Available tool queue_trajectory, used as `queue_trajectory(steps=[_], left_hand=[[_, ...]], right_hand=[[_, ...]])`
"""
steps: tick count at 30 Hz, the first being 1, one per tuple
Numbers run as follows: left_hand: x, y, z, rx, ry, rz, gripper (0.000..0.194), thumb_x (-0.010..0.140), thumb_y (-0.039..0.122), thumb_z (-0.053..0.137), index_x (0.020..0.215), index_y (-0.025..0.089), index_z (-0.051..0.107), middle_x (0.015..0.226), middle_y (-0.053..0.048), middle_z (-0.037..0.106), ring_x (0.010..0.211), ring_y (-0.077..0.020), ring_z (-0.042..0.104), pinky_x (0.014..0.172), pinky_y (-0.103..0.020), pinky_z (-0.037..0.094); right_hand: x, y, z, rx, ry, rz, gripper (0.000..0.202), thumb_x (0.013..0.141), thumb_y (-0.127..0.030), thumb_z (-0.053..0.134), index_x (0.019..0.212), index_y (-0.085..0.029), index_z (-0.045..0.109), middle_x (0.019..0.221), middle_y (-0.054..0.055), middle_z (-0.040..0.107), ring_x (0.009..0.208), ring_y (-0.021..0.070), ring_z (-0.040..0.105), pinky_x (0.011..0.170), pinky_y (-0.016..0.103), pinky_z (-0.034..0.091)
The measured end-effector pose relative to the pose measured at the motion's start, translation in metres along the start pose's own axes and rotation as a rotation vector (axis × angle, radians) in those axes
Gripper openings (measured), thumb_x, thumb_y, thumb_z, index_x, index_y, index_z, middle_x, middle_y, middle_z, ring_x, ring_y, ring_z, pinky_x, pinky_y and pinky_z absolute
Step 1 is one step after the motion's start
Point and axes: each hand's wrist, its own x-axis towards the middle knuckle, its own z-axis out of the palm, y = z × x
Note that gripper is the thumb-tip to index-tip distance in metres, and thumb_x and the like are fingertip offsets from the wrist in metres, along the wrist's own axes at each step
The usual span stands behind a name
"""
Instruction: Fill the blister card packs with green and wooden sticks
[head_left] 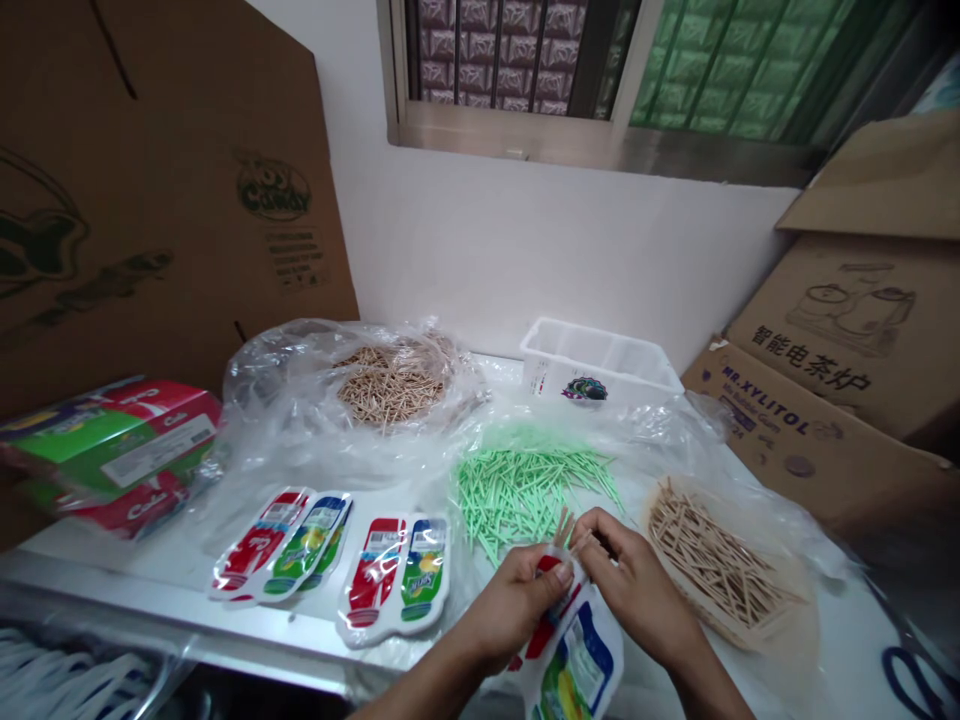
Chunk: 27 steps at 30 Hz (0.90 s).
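Observation:
My left hand [514,605] is closed on a bottle-shaped packet [581,660] printed red and green, its thumb pressed on the upper end. Some thin brown sticks [564,524] poke up at the packet's top. Fingers bent, my right hand [634,585] pinches at these sticks, right beside the left thumb. Just beyond both hands lies a pile of light-green sticks [517,490]. A basket of brown sticks [716,560] stands to the right of my right hand. Similar packets [394,578] lie flat at the left, some overlapping [281,545].
Behind are a clear plastic bag of brown sticks [390,385] and a white plastic bin [600,365]. Printed candy boxes [142,440] sit at the left. Large cartons [187,180] rise on that side, others [817,400] at the right. Dark-handled scissors [911,670] lie at the right edge.

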Motion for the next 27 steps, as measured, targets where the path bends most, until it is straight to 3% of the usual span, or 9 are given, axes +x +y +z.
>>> queue_trajectory(steps=[4, 7, 13, 18, 22, 27], left_hand=[[0.0, -0.002, 0.001, -0.022, -0.005, -0.006, 0.047, 0.067, 0.059, 0.063, 0.076, 0.012, 0.061, 0.055, 0.001, 0.051, 0.051, -0.0101, 0.049, 0.054, -0.022, 0.041], [-0.001, -0.001, 0.0, 0.017, -0.026, -0.001, 0.046, 0.07, 0.058, 0.062, 0.077, 0.013, 0.061, 0.053, 0.002, 0.048, 0.048, -0.009, 0.046, 0.052, -0.021, 0.039], [-0.005, 0.009, -0.005, 0.112, -0.045, 0.033, 0.048, 0.071, 0.059, 0.06, 0.083, 0.013, 0.06, 0.059, 0.002, 0.048, 0.052, -0.0085, 0.043, 0.051, -0.019, 0.036], [-0.005, 0.014, -0.007, 0.174, -0.127, 0.099, 0.048, 0.075, 0.059, 0.055, 0.083, 0.012, 0.057, 0.064, 0.001, 0.045, 0.055, -0.0082, 0.039, 0.054, -0.02, 0.034], [-0.007, 0.021, -0.01, 0.286, -0.159, 0.192, 0.042, 0.08, 0.054, 0.053, 0.083, 0.012, 0.057, 0.07, 0.001, 0.044, 0.062, -0.0091, 0.038, 0.058, -0.02, 0.033], [-0.017, 0.039, -0.012, 0.403, -0.122, 0.267, 0.036, 0.081, 0.046, 0.055, 0.09, 0.013, 0.06, 0.078, -0.001, 0.051, 0.072, -0.0123, 0.044, 0.067, -0.023, 0.037]], right_hand=[[-0.003, -0.001, 0.001, 0.008, 0.018, -0.011, 0.011, 0.087, -0.031, 0.044, 0.086, -0.022, 0.05, 0.075, -0.003, 0.056, 0.071, 0.0131, 0.052, 0.065, 0.023, 0.04], [-0.004, -0.001, 0.004, 0.05, 0.029, -0.043, 0.021, 0.089, -0.037, 0.043, 0.104, -0.024, 0.048, 0.083, -0.002, 0.057, 0.076, 0.0134, 0.054, 0.07, 0.023, 0.042], [-0.001, -0.003, -0.001, -0.005, -0.001, -0.07, 0.023, 0.087, -0.039, 0.046, 0.076, -0.02, 0.055, 0.074, -0.001, 0.056, 0.072, 0.014, 0.053, 0.069, 0.024, 0.042], [0.001, -0.005, -0.005, 0.062, 0.009, -0.068, 0.026, 0.085, -0.042, 0.051, 0.096, -0.021, 0.061, 0.09, 0.003, 0.063, 0.086, 0.0175, 0.057, 0.077, 0.026, 0.045], [0.003, -0.011, -0.004, 0.117, 0.003, -0.111, 0.024, 0.083, -0.041, 0.055, 0.088, -0.021, 0.067, 0.088, 0.003, 0.065, 0.086, 0.0176, 0.059, 0.078, 0.027, 0.045], [0.004, -0.017, -0.002, 0.125, 0.045, -0.168, 0.021, 0.082, -0.039, 0.057, 0.085, -0.023, 0.071, 0.101, 0.006, 0.066, 0.101, 0.0213, 0.057, 0.091, 0.034, 0.043]])
